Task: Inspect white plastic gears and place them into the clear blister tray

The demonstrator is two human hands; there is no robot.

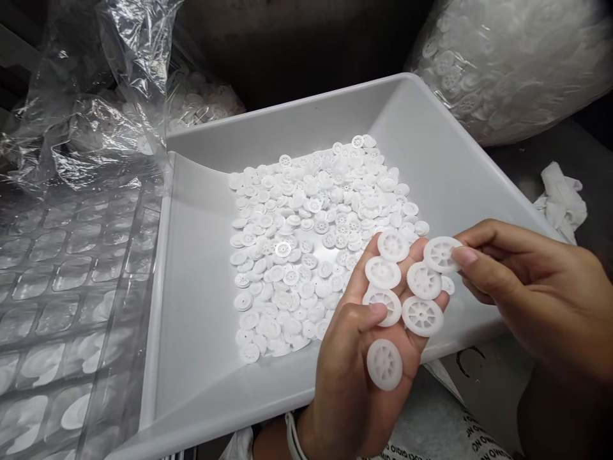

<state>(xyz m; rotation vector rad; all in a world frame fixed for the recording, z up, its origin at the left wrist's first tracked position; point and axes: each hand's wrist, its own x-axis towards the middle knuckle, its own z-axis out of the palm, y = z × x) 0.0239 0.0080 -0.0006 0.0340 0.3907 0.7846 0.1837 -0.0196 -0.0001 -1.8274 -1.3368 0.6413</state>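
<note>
Palm up, my left hand [352, 377] cradles several small white plastic gear wheels [422, 315], laid out over the palm and fingers. Its thumb presses on one spoked wheel at the left of the group; another wheel [384, 364] rests lower, near the heel of the palm. My right hand [536, 287] is closed, pinching one white gear wheel [439, 253] between thumb and fingers at the tips of the left fingers. Under both hands a large grey plastic bin [191, 268] holds a layer of similar loose wheels [306, 217].
Clear plastic trays [57, 275] with pockets lie left of the bin, some pockets holding white parts. Crumpled clear plastic bags [110, 115] stand behind them. A big bag [507, 70] of white wheels sits at back right. A white cloth or glove [562, 198] lies at right.
</note>
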